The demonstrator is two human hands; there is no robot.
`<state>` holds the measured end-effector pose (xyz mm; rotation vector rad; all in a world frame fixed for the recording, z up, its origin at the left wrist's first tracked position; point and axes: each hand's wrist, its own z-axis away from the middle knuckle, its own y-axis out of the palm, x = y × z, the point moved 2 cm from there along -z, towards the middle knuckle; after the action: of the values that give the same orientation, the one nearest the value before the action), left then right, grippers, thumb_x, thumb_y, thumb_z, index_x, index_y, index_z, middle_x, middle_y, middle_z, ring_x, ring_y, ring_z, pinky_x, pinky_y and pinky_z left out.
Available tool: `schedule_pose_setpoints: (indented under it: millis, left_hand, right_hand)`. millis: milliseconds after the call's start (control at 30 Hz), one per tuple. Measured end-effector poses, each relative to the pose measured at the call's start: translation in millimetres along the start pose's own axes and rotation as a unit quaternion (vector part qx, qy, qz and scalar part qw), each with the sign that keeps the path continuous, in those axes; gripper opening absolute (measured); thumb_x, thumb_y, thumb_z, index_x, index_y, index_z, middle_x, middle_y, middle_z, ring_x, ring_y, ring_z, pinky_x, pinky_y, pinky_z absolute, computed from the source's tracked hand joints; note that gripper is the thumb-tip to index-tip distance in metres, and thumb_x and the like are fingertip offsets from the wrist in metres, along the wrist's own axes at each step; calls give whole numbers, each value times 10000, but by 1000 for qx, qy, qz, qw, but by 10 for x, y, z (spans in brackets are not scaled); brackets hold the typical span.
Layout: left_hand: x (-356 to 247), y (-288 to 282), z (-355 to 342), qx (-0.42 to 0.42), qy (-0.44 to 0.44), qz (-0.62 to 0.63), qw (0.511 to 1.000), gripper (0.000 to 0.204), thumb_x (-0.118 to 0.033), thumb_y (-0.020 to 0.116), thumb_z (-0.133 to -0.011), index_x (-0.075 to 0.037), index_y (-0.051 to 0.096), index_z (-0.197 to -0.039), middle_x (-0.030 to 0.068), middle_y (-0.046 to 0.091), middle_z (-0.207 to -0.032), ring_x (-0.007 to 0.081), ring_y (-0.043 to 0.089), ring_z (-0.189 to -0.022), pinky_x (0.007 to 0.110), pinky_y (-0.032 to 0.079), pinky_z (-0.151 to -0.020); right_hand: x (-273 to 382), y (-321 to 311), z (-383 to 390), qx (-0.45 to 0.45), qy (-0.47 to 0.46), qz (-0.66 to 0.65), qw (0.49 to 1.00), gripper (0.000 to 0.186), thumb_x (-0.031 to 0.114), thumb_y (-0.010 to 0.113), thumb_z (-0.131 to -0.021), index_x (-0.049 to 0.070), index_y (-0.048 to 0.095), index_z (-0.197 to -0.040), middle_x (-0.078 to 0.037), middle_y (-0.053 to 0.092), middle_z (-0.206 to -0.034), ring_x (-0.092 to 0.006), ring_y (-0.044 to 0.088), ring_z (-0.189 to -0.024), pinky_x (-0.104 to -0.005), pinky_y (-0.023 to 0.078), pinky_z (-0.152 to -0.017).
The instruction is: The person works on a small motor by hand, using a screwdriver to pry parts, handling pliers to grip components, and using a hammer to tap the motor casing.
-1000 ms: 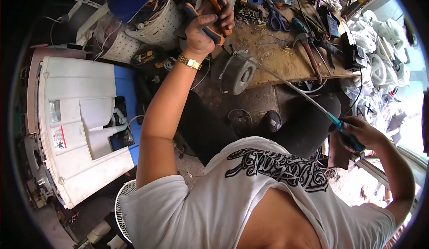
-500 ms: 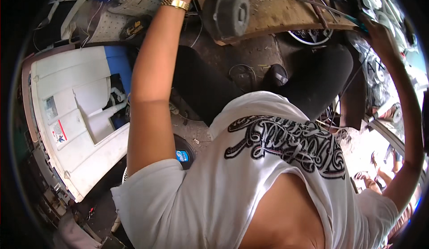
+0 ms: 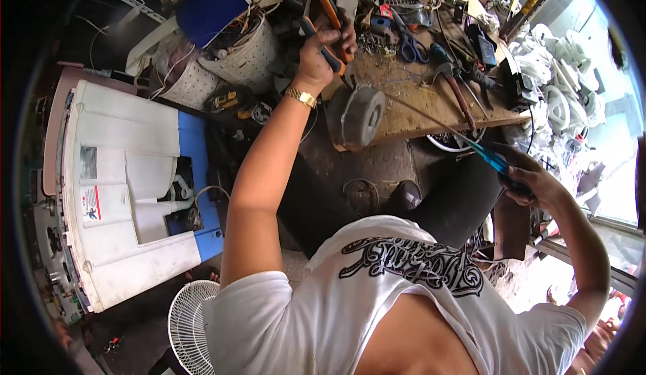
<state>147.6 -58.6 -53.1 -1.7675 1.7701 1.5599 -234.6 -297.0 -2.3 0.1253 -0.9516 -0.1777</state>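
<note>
My left hand (image 3: 321, 52), with a gold watch on its wrist, is closed around pliers (image 3: 330, 12) with orange and black handles. The pliers' jaws point down beside a grey round motor-like housing (image 3: 365, 117) at the bench's near edge. My right hand (image 3: 528, 178) grips the translucent blue handle of a long screwdriver (image 3: 493, 158) at the right. Its thin shaft runs leftward over the bench toward the top of the housing. Whether the tip touches anything, I cannot tell.
The wooden workbench (image 3: 414, 123) carries blue-handled scissors (image 3: 412, 45), a hammer-like tool (image 3: 457, 92) and scattered small parts. White plastic parts (image 3: 562, 99) pile up at right. White perforated baskets (image 3: 245, 55) stand at back left, a white and blue appliance (image 3: 121, 240) at left, a fan (image 3: 188, 324) near me.
The view has tilted up, so more of the bench and both hands show. The pliers in my left hand and the screwdriver in my right are now plainly visible.
</note>
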Motion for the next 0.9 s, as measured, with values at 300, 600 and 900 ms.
schedule_pose_setpoints:
  millis: [300, 600, 900]
  left_hand:
    - [1, 25, -12, -3, -22, 5, 1000, 398, -283, 658, -821, -63, 517, -1122, 23, 418, -838, 144, 451, -733, 338, 422, -702]
    - [-29, 51, 4, -6, -27, -4, 1000, 411, -298, 652, -802, -69, 496, -1106, 22, 403, -845, 143, 441, -730, 339, 424, -698]
    - [-34, 34, -5, 8, -14, -15, 1000, 399, -295, 650, -820, -54, 510, -1106, 26, 415, -853, 144, 457, -743, 337, 427, -704]
  right_hand:
    - [-210, -139, 320, -59, 23, 134, 989, 768, 529, 682, -892, 21, 482, -1432, 43, 504, -637, -37, 443, -450, -202, 335, -402]
    - [-362, -11, 309, -46, 11, 95, 994, 708, 453, 679, -920, -22, 491, -1410, 26, 544, -640, -33, 444, -440, -203, 337, -413]
    - [-454, 30, 317, -43, -11, 55, 997, 656, 388, 668, -946, -33, 481, -1412, 25, 538, -639, -33, 434, -429, -200, 331, -407]
